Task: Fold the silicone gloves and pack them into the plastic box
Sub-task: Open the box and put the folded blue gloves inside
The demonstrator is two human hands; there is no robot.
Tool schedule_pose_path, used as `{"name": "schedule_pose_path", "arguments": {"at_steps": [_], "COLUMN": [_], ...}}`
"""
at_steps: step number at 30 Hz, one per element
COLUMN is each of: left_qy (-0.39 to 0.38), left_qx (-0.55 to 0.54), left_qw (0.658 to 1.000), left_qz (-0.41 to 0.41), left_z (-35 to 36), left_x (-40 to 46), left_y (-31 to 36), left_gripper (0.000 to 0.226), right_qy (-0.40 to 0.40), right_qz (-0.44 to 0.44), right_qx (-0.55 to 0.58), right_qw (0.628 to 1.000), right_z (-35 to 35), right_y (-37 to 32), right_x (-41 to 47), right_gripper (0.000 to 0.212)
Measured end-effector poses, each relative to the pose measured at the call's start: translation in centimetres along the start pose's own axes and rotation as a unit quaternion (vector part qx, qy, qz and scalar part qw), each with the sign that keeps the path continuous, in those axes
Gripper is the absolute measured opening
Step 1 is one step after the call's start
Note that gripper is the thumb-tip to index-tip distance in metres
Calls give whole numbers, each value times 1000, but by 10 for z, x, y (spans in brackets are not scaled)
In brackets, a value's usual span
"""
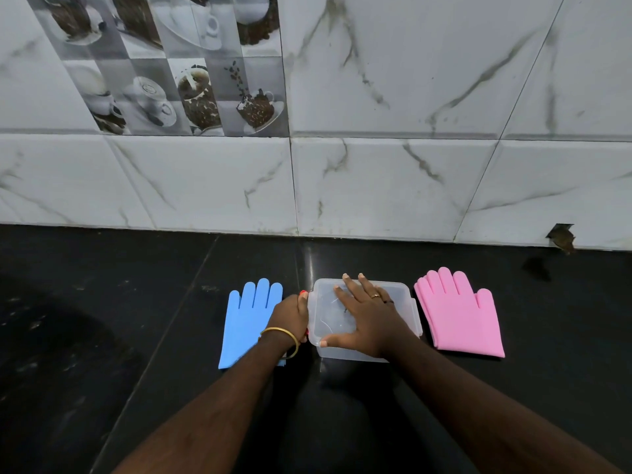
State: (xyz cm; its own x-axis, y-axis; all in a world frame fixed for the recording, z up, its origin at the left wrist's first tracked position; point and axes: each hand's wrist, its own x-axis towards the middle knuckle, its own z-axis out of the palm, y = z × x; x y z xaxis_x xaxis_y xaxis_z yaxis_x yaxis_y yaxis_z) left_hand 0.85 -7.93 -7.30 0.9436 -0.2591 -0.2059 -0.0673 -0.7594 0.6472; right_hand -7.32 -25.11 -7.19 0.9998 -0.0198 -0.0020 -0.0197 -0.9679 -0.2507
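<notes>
While both glove pairs lie flat and unfolded, packing not begun. Plastic box in centre of black countertop, lid on. Blue silicone gloves just left of box, fingers toward wall; pink silicone gloves just right of box, same orientation. Each colour apparently a stacked pair, edges slightly offset; count not certain.

Right hand flat on lid, fingers straight and spread, pressing, grasping nothing. Left hand at left edge of box, fingers curled around what looks like the side latch; red nail tips visible there, contact point itself hidden by knuckles. Gold bangle on left wrist, over lower right part of blue gloves. Ring on right hand.

Judged stage: opening the box, first step. Left to do: unlatch, remove lid, fold blue, fold pink, place all inside, probably reclose.

Materials: box translucent, rigid, rounded-corner rectangle, latch tabs at sides, faint scuffs on lid, seemingly nothing inside. Gloves matte, smooth, uniform in colour, five fingers, wide straight cuffs; likely floppy and springy, prone to unfolding when released. Countertop dark, polished, reflective, with joint lines. Wall of white marble-patterned tiles; coffee-print tiles upper left; chipped hole at tile base, far right.
</notes>
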Motion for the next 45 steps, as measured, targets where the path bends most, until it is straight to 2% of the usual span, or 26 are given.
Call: {"name": "schedule_pose_path", "arguments": {"at_steps": [3, 6, 10, 13, 17, 22, 25, 29, 33, 37, 41, 45], "left_qy": [-27, -91, -137, -137, -118, -145, -165, -154, -140, -117, -132, -121], "left_qx": [-92, -203, -230, -256, -211, -134, -153, -179, -175, -186, -233, -249], "left_qw": [994, 968, 956, 952, 970, 980, 974, 971, 974, 975, 963, 960], "left_qz": [-56, -120, -118, -102, -26, 2, -12, -22, -14, -13, -27, -43], "left_z": [1, 1, 4, 9, 12, 14, 17, 19, 15, 10, 5, -5], "left_x": [5, 6, 9, 10, 6, 8, 8, 7, 1, 3, 3, -1], "left_y": [-3, -7, -16, -19, -20, -21, -21, -21, -18, -20, -20, -12], "left_gripper": [49, 48, 22, 25, 48, 47, 46, 47, 34, 38, 41, 35], "right_qy": [-6, -15, -61, -91, -160, -161, -173, -175, -183, -141, -126, -85], "right_qz": [-2, 0, 1, -17, -14, -26, -30, -31, -26, -24, -14, -11], "right_qx": [-4, -12, -13, -18, -38, -63, -66, -65, -50, -6, 37, 92], "right_qw": [1000, 1000, 998, 996, 986, 985, 982, 982, 982, 990, 991, 992], "right_z": [-1, -2, -12, -23, -34, -40, -41, -41, -46, -60, -81, -99], "right_y": [0, 0, -5, -16, -30, -38, -39, -38, -40, -40, -33, -9], "right_x": [0, 0, 10, 24, 39, 45, 45, 46, 45, 42, 39, 26], "right_gripper": [127, 131, 140, 142, 141, 126, 116, 112, 110, 111, 112, 110]}}
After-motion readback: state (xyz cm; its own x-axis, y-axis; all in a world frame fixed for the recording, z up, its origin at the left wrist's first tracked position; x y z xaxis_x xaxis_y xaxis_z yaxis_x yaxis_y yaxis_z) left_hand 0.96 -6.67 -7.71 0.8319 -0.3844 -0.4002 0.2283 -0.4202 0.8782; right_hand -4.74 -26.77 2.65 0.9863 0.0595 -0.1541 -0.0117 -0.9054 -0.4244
